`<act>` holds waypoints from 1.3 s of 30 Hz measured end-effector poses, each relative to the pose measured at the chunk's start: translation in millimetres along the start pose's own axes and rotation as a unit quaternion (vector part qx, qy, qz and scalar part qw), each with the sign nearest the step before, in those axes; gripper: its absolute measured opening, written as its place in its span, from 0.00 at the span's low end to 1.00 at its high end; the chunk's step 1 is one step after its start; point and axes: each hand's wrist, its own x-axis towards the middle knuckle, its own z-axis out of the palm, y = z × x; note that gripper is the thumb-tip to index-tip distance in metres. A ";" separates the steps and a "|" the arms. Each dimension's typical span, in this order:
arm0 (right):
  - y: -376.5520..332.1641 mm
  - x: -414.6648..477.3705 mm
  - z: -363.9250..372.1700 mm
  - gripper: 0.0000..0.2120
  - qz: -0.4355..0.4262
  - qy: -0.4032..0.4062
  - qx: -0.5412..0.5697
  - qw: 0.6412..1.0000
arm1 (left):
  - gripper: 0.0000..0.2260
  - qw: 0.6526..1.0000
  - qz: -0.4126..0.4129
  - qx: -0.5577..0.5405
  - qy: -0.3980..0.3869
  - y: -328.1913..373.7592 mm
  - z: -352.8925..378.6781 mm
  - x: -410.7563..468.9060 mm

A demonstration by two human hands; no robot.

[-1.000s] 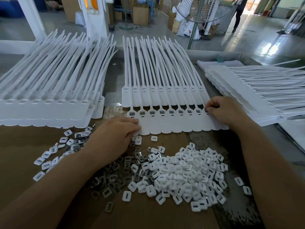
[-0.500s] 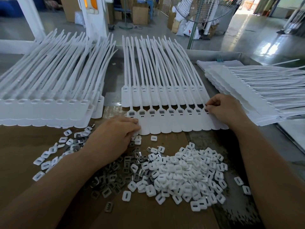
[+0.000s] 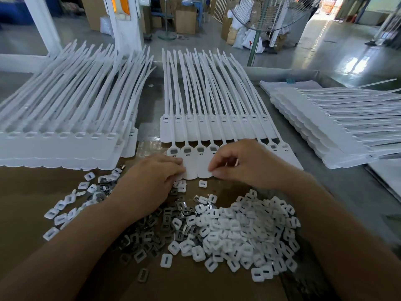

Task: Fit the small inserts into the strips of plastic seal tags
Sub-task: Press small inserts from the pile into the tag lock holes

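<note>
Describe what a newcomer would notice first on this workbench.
The heap of small white inserts spilling over the cardboard at near centre catches the eye first. Just behind it the left hand and right hand meet on a strip of seal tags, flanked by a stack on the left and another stack on the right.

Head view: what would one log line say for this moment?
left hand on strip | right hand curled over strip | inserts heaped nearby

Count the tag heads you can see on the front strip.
6. Four heads sit in a row left of the right hand; two lie right of it. The hand likely hides others between.
</note>
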 end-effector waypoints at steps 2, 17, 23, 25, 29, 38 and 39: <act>-5.7 2.4 11.5 0.03 -0.022 -0.030 -0.021 0.999 | 0.12 1.000 0.000 -0.001 -0.002 0.2 -0.3 -0.2; -10.0 3.5 21.5 0.06 -0.018 -0.082 -0.029 0.996 | 0.12 1.000 0.001 -0.004 -0.004 1.9 -2.2 -0.1; -16.9 5.9 24.8 0.02 -0.034 -0.100 -0.077 0.991 | 0.12 1.000 -0.002 -0.007 -0.004 2.0 -3.5 -0.8; -18.3 4.9 24.1 0.01 -0.031 -0.111 -0.101 0.988 | 0.12 1.000 -0.002 -0.004 -0.005 2.0 -3.5 -1.6; -20.6 5.1 25.2 0.05 -0.027 -0.127 -0.151 0.980 | 0.12 1.000 -0.003 -0.006 -0.005 2.1 -3.0 -1.4; -23.6 5.2 26.2 0.05 -0.049 -0.124 -0.167 0.977 | 0.12 1.000 -0.005 -0.002 -0.008 1.2 -1.4 0.7; -23.8 5.0 27.1 0.05 -0.052 -0.126 -0.167 0.976 | 0.12 1.000 -0.005 0.000 -0.008 1.0 -1.3 0.9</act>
